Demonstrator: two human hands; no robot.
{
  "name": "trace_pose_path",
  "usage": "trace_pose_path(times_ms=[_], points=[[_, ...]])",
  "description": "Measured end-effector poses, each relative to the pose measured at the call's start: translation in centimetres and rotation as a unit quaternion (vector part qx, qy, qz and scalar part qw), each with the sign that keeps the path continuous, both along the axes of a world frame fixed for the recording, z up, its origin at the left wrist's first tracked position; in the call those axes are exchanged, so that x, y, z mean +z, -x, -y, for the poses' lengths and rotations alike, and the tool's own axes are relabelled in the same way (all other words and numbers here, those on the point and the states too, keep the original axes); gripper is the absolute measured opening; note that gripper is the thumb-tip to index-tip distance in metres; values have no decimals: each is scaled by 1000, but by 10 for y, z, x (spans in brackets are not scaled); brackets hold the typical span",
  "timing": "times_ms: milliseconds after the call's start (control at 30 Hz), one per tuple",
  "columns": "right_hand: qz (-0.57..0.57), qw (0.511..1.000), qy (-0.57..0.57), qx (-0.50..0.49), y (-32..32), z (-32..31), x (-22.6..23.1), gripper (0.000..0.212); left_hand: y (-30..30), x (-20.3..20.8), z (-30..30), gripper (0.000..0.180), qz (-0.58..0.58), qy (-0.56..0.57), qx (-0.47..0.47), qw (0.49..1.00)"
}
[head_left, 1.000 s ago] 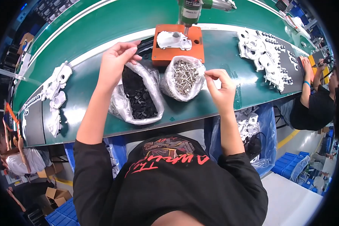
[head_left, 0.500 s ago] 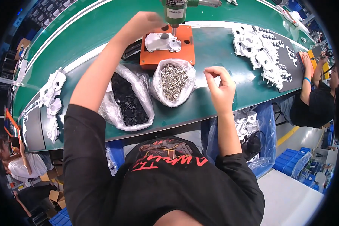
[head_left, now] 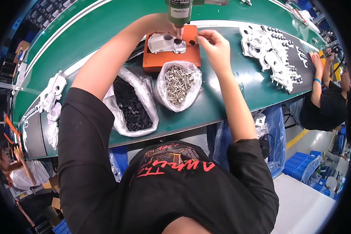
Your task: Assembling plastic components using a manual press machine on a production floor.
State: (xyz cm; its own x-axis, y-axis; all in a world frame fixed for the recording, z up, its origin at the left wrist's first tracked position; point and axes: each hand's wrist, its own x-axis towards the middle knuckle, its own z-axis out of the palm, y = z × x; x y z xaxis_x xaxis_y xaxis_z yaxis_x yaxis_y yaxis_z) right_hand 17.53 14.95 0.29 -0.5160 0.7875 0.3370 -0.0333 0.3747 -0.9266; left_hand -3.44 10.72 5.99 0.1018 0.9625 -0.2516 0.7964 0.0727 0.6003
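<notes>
An orange fixture block [head_left: 152, 62] on the green bench carries a white cast housing [head_left: 156, 43]. A small black piece [head_left: 178, 41] sits at the housing's right end, under the tip of a green power driver [head_left: 179, 13]. My left hand [head_left: 162, 24] reaches in behind the driver from the left, its fingers mostly hidden there. To the right of the driver, my right hand [head_left: 216, 47] is closed in a pinch over the block's right edge; anything between its fingertips is too small to name. An open bag of screws [head_left: 179, 84] stands just in front of the block.
Left of the screws lies a plastic bag of black parts [head_left: 132, 105]. White housings [head_left: 267, 54] and rows of small black pieces rest on a dark mat at right; more housings [head_left: 54, 93] lie at far left. People work at both sides. A blue-lined bin [head_left: 275, 136] stands below the bench.
My right hand has moved up and left from the bench to the block. My left hand has shifted right behind the driver. A black piece now shows on the housing under the driver tip.
</notes>
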Motion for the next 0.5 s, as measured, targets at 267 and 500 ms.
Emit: trace_pose_path(times_ms=[267, 500], points=[[42, 997, 11, 69, 38, -10, -14, 21, -16, -17, 55, 24, 14, -274, 166, 947], [88, 990, -85, 64, 46, -13, -21, 17, -43, -43, 108, 21, -106, -303, 116, 940]])
